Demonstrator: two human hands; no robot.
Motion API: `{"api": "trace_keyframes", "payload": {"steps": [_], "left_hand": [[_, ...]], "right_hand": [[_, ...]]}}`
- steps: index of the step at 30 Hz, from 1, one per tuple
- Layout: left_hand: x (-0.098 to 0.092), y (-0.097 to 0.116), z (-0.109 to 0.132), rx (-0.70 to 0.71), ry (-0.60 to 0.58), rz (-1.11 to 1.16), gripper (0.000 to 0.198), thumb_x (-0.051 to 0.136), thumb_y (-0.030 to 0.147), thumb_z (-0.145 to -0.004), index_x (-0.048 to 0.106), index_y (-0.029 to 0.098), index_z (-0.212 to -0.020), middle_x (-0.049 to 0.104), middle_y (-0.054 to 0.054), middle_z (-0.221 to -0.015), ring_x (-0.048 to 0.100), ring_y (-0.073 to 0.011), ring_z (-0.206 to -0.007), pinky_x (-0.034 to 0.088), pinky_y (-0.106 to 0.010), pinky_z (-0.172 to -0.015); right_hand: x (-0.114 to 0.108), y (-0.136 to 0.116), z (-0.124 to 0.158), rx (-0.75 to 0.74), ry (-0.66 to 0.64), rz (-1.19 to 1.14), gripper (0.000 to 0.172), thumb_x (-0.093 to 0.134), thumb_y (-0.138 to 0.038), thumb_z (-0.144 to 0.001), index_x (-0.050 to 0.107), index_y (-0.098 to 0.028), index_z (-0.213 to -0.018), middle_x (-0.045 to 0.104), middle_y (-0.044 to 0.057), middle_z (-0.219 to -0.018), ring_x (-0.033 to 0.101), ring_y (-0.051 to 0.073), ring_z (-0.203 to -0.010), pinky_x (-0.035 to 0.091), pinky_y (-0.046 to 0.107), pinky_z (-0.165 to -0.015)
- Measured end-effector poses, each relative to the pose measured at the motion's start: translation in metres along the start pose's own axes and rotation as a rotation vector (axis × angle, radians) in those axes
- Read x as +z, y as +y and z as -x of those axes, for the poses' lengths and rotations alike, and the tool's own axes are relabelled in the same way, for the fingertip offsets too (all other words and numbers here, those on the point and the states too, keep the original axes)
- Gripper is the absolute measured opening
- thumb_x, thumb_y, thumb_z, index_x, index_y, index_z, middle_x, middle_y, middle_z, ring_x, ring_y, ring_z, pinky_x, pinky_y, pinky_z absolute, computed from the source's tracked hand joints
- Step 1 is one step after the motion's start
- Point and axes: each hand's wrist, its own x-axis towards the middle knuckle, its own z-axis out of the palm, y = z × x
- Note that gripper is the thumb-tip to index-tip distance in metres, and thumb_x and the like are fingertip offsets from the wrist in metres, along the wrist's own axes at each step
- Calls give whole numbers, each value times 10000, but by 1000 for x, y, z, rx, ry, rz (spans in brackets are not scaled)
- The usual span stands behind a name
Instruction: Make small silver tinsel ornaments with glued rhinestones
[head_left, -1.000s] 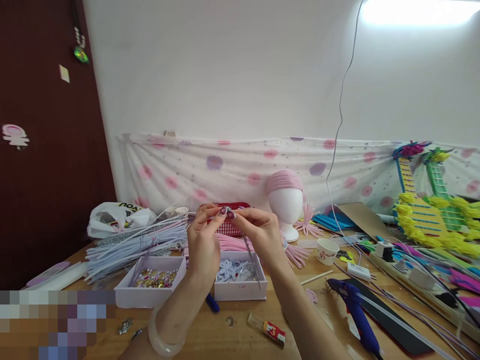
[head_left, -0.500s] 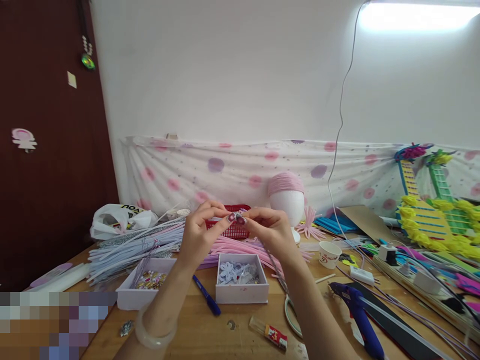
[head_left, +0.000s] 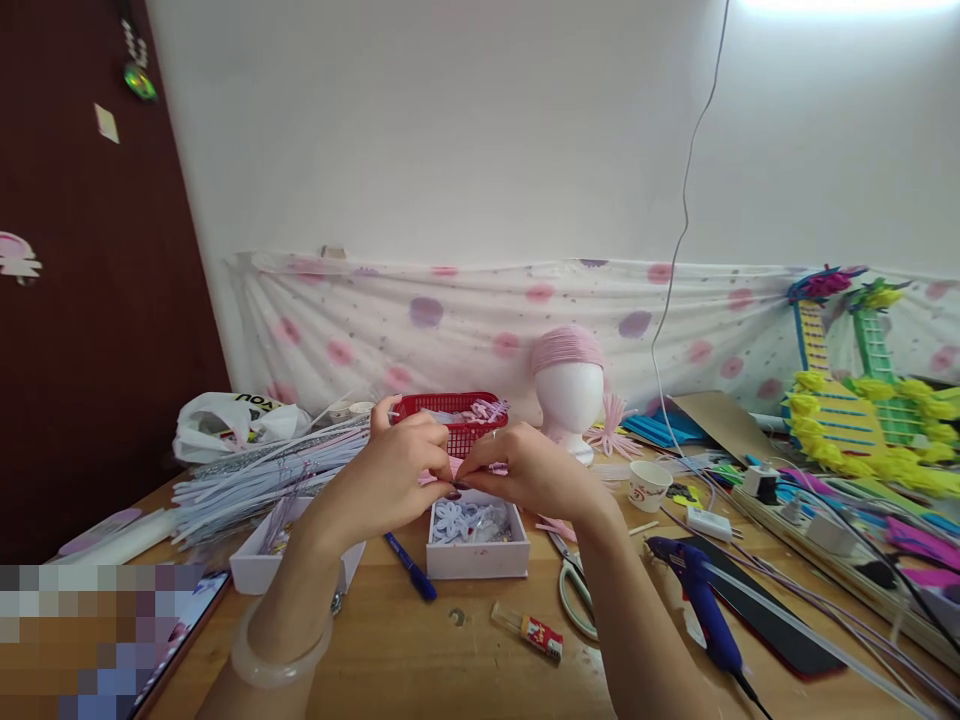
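Note:
Over the back of a white box (head_left: 478, 562) my left hand (head_left: 390, 475) and my right hand (head_left: 540, 475) meet, fingertips pinched together. Whatever they pinch is tiny and hidden by the fingers. Pale blue looped flowers (head_left: 461, 520) and a clear plastic packet lie in that box. Behind the hands stands a red basket (head_left: 469, 440) with pink and purple pieces in it. A second white box (head_left: 251, 572), partly covered by my left forearm, sits to the left. Between the boxes lies a blue marker (head_left: 411, 568).
Scissors (head_left: 576, 595), a lighter (head_left: 529, 632) and a blue glue gun (head_left: 701, 600) lie on the right. Behind them stand a paper cup (head_left: 649, 486) and a white foam head (head_left: 568, 400) wrapped in pink yarn. Pale fuzzy stems (head_left: 262, 490) are heaped at left.
Both hands have come down from in front of the red basket to just above the white box, turning backs upward. The view has shifted slightly.

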Motion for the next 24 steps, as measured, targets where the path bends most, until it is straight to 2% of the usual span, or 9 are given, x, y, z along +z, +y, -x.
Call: {"api": "trace_keyframes", "payload": {"steps": [4, 7, 9, 11, 14, 18, 20, 22, 24], "left_hand": [[-8, -3, 2, -20, 39, 50, 221, 683, 135, -740, 723, 281, -579, 655, 18, -688, 614, -200, -770, 103, -569, -1165], [-16, -8, 4, -24, 152, 235, 163, 735, 199, -724, 743, 276, -580, 647, -10, -692, 597, -210, -744, 331, -508, -1071], [-19, -11, 3, -5, 275, 446, 132, 763, 198, -709, 762, 265, -595, 630, -33, -691, 592, -223, -769, 452, -418, -898], [-17, -12, 0, 10, 434, 679, 106, 797, 185, -687, 776, 257, -612, 604, -32, -686, 580, -208, -778, 466, -351, -785], [-5, -8, -9, -11, 659, 969, 106, 852, 194, -640, 771, 251, -602, 567, -3, -686, 551, -152, -744, 456, -285, -727], [15, 7, -18, -56, 943, 1137, 182, 911, 187, -527, 735, 218, -558, 563, 20, -707, 535, -106, -717, 449, -221, -671], [21, 14, -19, -166, 972, 1270, 210, 915, 214, -507, 710, 208, -553, 549, 32, -690, 525, -92, -648, 439, -211, -594], [25, 19, -19, -303, 932, 1392, 225, 910, 246, -512, 697, 204, -567, 549, 35, -671, 509, -84, -578, 411, -208, -516], [27, 21, -20, -374, 919, 1444, 230, 908, 237, -501, 694, 199, -576, 586, 25, -696, 518, -83, -570, 404, -201, -493]], "right_hand": [[-5, 1, 2, 72, 13, -70, 148, 679, -118, -855, 810, -184, -871, 797, 34, -780, 690, 149, -665, 487, 249, -615], [-8, -1, 3, 121, 104, -218, 181, 643, -130, -868, 808, -191, -910, 795, 34, -775, 711, 160, -682, 533, 264, -633], [-8, -3, 4, 130, 192, -363, 163, 645, -190, -879, 805, -190, -907, 781, 32, -736, 708, 159, -660, 554, 272, -630], [-6, -4, 3, 121, 270, -483, 142, 672, -243, -872, 803, -191, -880, 769, 30, -710, 700, 156, -640, 563, 276, -623], [2, -7, 0, 130, 322, -577, 114, 707, -262, -857, 795, -189, -854, 767, 33, -712, 702, 154, -646, 565, 274, -628], [22, -14, -10, 148, 329, -680, 129, 716, -285, -852, 765, -171, -818, 755, 36, -704, 710, 154, -652, 565, 267, -634], [33, -17, -15, 149, 323, -741, 154, 705, -291, -854, 743, -166, -774, 737, 27, -684, 704, 151, -642, 560, 262, -629], [39, -20, -19, 134, 315, -764, 166, 685, -263, -859, 723, -166, -730, 710, 8, -656, 684, 139, -630, 547, 249, -627], [40, -21, -20, 122, 336, -720, 153, 679, -223, -851, 723, -166, -716, 701, -1, -660, 670, 132, -650, 532, 238, -640]]}}
